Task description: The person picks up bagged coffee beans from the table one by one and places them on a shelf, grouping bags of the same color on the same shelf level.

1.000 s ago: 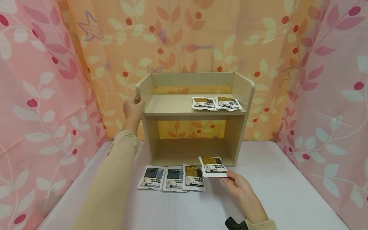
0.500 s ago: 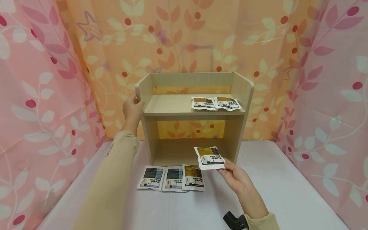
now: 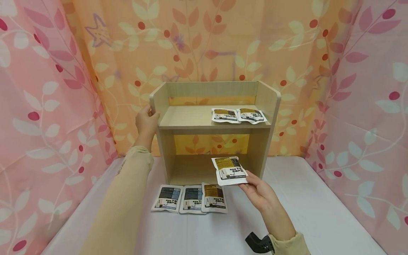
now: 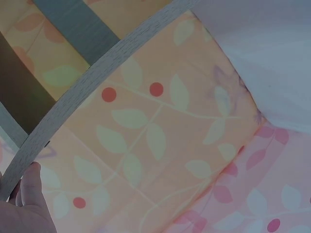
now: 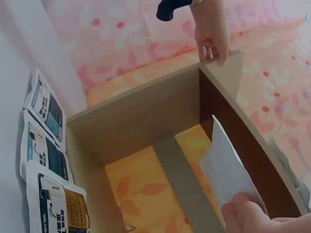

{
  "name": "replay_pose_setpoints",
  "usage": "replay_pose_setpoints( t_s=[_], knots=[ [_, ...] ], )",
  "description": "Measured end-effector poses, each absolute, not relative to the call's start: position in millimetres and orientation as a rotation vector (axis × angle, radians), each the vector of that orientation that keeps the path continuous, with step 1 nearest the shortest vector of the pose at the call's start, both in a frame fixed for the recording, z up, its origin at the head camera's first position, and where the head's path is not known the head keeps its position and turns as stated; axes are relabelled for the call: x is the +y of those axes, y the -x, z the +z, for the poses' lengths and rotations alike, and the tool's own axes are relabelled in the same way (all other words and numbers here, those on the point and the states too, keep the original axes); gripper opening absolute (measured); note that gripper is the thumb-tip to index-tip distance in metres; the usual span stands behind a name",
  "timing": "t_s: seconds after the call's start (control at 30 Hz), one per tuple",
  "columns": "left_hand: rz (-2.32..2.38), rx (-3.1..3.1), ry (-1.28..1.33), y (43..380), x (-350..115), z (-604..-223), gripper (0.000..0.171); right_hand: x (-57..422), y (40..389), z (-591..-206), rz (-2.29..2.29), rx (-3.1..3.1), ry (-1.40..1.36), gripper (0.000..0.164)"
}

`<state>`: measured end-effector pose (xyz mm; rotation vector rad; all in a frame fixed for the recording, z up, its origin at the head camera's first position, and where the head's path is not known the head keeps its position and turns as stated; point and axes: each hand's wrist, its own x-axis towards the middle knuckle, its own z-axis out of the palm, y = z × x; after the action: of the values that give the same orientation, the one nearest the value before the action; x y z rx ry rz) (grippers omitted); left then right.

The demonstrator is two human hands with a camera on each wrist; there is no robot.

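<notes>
Pinching a packet point(image 3: 230, 169) in the right hand point(image 3: 261, 194), before the shelf point(image 3: 186, 116)! Gripping its side with the left hand point(image 3: 146, 123) at the packet's ten o'clock. Spotting two packets point(image 3: 225, 115) up top at twelve, three packets point(image 3: 192, 199) on the tabletop point(image 3: 313, 202) at eight!

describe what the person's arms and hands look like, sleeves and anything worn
The left hand and right hand wear no gloves. The left sleeve and right sleeve are beige; the left one has a small dark mark on its outer edge. A black bent device is worn behind the right hand, a similar black piece behind the left.
</notes>
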<state>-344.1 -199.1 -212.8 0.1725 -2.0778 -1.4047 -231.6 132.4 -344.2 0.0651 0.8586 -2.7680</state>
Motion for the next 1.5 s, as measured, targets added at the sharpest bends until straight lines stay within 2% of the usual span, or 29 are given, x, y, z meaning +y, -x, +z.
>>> replay_pose_setpoints(
  t_s=[1.5],
  knots=[
    [-1.353, -2.072, -0.161, 343, -198, -215, 0.034, 124, 221, -280, -2.746, 0.832, 0.095, 0.057]
  ],
)
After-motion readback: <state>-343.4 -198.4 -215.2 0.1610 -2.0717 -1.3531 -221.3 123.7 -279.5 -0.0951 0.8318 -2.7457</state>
